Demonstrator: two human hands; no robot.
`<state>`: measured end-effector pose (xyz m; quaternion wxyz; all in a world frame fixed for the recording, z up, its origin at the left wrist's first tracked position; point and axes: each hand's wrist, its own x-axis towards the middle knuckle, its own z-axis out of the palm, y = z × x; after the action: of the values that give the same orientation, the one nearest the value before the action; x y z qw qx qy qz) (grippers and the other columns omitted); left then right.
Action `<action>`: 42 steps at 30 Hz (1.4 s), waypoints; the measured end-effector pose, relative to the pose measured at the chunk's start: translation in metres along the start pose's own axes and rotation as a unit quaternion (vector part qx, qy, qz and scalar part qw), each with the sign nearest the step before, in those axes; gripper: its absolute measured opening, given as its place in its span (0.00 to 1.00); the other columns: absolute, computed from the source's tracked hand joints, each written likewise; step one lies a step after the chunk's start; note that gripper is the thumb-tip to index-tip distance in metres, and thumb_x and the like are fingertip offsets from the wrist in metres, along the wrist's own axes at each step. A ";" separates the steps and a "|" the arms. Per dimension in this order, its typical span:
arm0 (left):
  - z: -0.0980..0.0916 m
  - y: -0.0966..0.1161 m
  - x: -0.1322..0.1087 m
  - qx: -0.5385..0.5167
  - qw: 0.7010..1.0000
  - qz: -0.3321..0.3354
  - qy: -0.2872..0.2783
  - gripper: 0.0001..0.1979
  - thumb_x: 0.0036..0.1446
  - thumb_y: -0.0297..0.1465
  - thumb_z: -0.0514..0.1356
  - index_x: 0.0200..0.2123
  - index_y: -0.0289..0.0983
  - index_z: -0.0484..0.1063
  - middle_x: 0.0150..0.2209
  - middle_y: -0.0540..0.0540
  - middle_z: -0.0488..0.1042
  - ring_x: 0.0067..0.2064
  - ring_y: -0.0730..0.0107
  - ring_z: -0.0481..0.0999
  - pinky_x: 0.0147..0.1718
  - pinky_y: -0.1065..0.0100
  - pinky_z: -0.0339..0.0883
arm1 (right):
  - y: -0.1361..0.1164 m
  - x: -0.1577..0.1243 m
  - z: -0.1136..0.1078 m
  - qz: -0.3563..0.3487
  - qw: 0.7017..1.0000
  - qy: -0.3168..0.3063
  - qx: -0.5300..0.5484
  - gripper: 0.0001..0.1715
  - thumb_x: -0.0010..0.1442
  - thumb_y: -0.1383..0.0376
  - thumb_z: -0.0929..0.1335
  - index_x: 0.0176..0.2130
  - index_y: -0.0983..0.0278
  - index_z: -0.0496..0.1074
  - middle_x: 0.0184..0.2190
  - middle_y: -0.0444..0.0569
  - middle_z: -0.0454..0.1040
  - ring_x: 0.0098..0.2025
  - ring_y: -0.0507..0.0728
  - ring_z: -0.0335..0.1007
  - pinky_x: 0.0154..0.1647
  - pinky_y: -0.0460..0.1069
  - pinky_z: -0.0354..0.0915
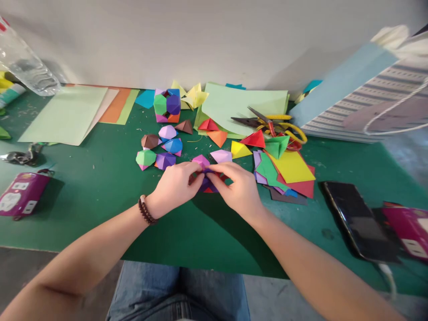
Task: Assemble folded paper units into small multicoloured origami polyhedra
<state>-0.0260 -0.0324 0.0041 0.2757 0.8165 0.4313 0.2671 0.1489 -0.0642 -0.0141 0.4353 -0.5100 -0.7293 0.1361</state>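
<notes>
At the middle of the table, my left hand (177, 182) and my right hand (240, 183) meet with thumbs and fingertips pinched together on a folded-paper model (201, 160). Pink, purple and red faces of it show; the fingers hide much of the rest. A pale lilac paper piece (221, 156) and a yellow folded piece (240, 150) lie just beyond the right hand. Left of the model sit several small faceted paper units, among them a purple one (165, 161) and a green one (146, 158). Behind them stands a finished-looking multicoloured paper ball (167, 105).
Scissors and pliers (270, 122) lie on paper sheets at the back right, near coloured scraps (290, 167). A phone (354, 220) and a striped paper bag (364, 89) are on the right. Leftward are paper sheets (63, 113), a bottle (30, 62) and a purple power socket (25, 194).
</notes>
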 end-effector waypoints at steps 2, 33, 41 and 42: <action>0.002 0.001 0.000 -0.086 0.996 -0.036 0.005 0.09 0.58 0.33 0.58 0.40 0.36 0.73 0.35 0.46 0.79 0.31 0.72 0.77 0.29 0.72 0.71 | 0.002 0.000 0.000 0.041 0.999 0.026 0.018 0.06 0.61 0.66 0.67 0.39 0.61 0.74 0.36 0.48 0.78 0.37 0.56 0.75 0.39 0.52 0.72; 0.008 -0.005 0.000 -0.161 0.984 -0.072 -0.008 0.08 0.52 0.23 0.57 0.35 0.36 0.74 0.35 0.49 0.79 0.34 0.71 0.79 0.33 0.71 0.74 | -0.001 0.001 0.005 0.146 0.983 -0.048 0.098 0.06 0.60 0.62 0.68 0.36 0.61 0.74 0.33 0.46 0.78 0.33 0.54 0.74 0.32 0.48 0.69; 0.004 0.003 -0.001 -0.107 0.990 -0.089 -0.004 0.13 0.50 0.21 0.59 0.38 0.38 0.63 0.32 0.49 0.79 0.36 0.67 0.80 0.31 0.71 0.71 | 0.003 0.003 0.002 0.131 0.982 -0.100 0.089 0.04 0.59 0.64 0.68 0.35 0.61 0.74 0.33 0.46 0.78 0.34 0.55 0.75 0.35 0.49 0.70; 0.004 0.003 -0.001 -0.103 0.991 -0.090 -0.007 0.13 0.50 0.20 0.59 0.37 0.38 0.61 0.31 0.50 0.79 0.35 0.67 0.80 0.30 0.71 0.70 | 0.003 0.004 0.000 0.124 0.983 -0.105 0.083 0.04 0.58 0.65 0.68 0.35 0.61 0.74 0.32 0.46 0.78 0.34 0.55 0.75 0.36 0.49 0.70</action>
<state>-0.0219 -0.0354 0.0037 0.3845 0.7433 0.4715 0.2782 0.1499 -0.0599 -0.0142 0.3770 -0.5410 -0.6885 0.3019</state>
